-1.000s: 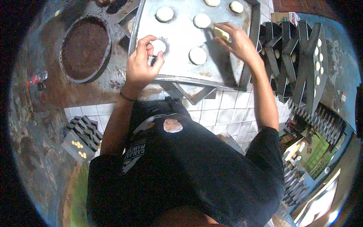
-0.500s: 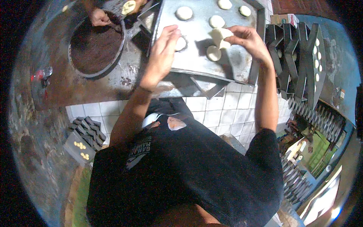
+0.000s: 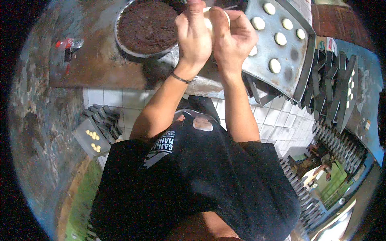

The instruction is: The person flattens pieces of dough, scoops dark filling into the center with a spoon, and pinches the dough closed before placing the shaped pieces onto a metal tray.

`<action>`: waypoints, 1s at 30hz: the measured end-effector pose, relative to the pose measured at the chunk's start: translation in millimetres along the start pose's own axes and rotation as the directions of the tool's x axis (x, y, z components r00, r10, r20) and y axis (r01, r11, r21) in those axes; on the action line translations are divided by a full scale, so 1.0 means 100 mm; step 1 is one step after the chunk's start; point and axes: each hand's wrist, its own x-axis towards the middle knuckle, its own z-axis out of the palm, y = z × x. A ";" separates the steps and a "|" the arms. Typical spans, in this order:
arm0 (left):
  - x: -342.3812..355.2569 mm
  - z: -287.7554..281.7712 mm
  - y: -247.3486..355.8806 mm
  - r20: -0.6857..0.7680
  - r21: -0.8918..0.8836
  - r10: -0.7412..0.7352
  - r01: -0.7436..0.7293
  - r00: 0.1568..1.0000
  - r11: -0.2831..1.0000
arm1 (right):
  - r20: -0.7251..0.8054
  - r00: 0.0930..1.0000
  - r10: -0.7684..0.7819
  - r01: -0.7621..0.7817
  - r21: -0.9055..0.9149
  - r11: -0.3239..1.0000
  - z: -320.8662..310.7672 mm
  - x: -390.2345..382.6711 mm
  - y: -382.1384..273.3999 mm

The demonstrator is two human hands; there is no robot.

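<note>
My left hand (image 3: pixel 195 42) and my right hand (image 3: pixel 236 44) are raised together in front of me, with a piece of pale dough (image 3: pixel 208 19) pressed between them. Fingers of both hands are closed around it, so only part of the dough shows. Just right of the hands lies a metal baking tray (image 3: pixel 257 68) bearing several round, flattened dough pieces (image 3: pixel 280 39), set apart from each other. Left of my hands stands a wide round pan (image 3: pixel 125 50) filled with dark brown crumbly filling (image 3: pixel 146 26).
A worn table (image 3: pixel 92 72) carries the pan, with a clear plastic bottle with a red label (image 3: pixel 72 43) at its left. Stacked trays (image 3: pixel 331 84) stand at the right, some with dough. Low at the left is another tray with yellowish dough pieces (image 3: pixel 95 148).
My right hand has lifted dough off the tray, and both hands have come together around it, left of the tray. The other person's hand over the pan is no longer visible. The view has shifted.
</note>
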 end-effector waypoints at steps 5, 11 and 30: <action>0.16 -0.76 0.41 0.419 -0.401 -0.112 0.293 0.901 0.868 | 0.205 0.949 0.239 -0.259 0.074 0.963 0.42 0.05 0.02; 0.37 -1.44 0.08 0.266 -0.193 0.085 -0.033 0.960 0.981 | 0.553 0.702 0.449 -0.507 -0.055 0.860 0.56 0.02 -0.14; 0.17 -3.51 -0.06 0.079 0.128 -0.287 0.276 0.955 0.953 | 0.591 0.267 0.761 0.332 -0.798 0.503 -0.27 -1.67 2.20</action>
